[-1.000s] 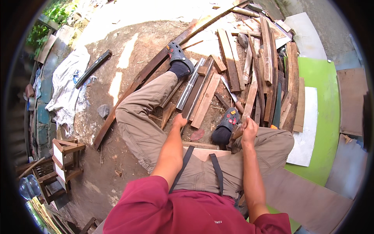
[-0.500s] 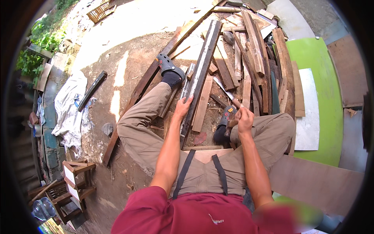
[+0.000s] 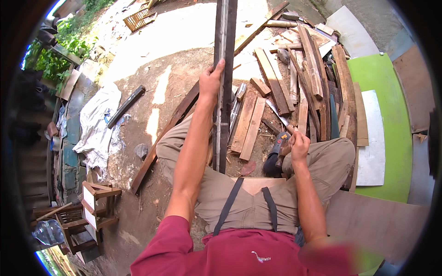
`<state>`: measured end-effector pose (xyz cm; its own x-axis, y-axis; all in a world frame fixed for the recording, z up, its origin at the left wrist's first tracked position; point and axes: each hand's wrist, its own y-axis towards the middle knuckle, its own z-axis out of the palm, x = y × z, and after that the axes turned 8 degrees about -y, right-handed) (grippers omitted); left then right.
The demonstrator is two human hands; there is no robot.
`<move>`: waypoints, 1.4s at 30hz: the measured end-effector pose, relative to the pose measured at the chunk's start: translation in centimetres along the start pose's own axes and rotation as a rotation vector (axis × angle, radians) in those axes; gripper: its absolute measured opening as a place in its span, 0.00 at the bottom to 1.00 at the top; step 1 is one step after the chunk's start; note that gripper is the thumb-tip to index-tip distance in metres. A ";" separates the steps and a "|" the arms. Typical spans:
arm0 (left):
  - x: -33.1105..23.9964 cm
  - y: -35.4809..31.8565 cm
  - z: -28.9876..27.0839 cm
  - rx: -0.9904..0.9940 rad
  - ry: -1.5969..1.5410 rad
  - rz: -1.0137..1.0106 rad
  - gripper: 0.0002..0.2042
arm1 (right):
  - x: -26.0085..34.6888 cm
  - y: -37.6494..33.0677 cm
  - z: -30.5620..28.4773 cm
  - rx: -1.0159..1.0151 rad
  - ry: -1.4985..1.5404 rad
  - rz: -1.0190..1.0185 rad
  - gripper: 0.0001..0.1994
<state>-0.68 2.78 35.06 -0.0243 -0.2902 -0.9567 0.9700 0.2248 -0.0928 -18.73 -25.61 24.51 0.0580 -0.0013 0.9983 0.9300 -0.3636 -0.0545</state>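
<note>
My left hand (image 3: 211,80) is closed around a long dark wooden beam (image 3: 223,99) with a whitish strip along one face. The beam points away from me, its near end between my thighs and its far end past the picture's top edge. Over my right thigh, my right hand (image 3: 300,146) is closed at the wooden handle of a long-bladed knife (image 3: 279,112), whose pale blade slants forward and left. A brown, hammer-like piece (image 3: 285,148) shows beside those fingers; its join with the hand is hidden. My clog (image 3: 277,143) is just left of it.
Loose boards (image 3: 248,122) and stacked timbers (image 3: 317,83) lie ahead and to the right. Green panel (image 3: 391,110) and white sheet (image 3: 372,138) are beyond my right knee. Leftward are a long plank (image 3: 159,142), white cloth (image 3: 97,122) and a small wooden frame (image 3: 94,216).
My left hand has moved forward and up with the beam, swinging it more upright in view and off the boards. My right hand keeps its place near my clog. The view has shifted slightly.
</note>
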 end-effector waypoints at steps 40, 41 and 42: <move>-13.3 -0.1 -18.9 -0.293 -0.266 0.579 0.34 | -12.0 3.6 15.6 -0.118 -0.106 0.052 0.22; -13.3 -0.3 -19.2 -0.290 -0.280 0.570 0.34 | -12.2 3.7 15.7 -0.113 -0.127 0.057 0.22; -13.4 -0.5 -19.5 -0.293 -0.245 0.573 0.35 | -12.4 3.7 15.8 -0.108 -0.147 0.061 0.21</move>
<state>-5.54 24.64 42.52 0.5615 -0.2446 -0.7904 0.7075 0.6374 0.3053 -10.25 -12.22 11.65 0.1726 0.1067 0.9792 0.8790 -0.4652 -0.1042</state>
